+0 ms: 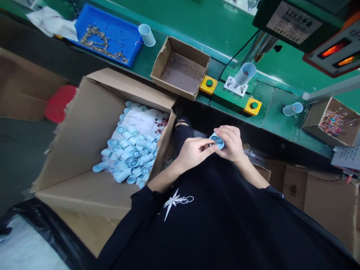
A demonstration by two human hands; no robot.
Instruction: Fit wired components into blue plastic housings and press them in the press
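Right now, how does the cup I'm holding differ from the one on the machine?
The held cup is in your right hand, left hand at its mouth; the other cup stands untouched. The held cup is in front of your shirt, the other cup on the white plate. Both are blue.

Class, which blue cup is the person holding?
The blue cup in the right hand, left hand at its mouth; the other cups sit in the carton, on the bench or metal plate.
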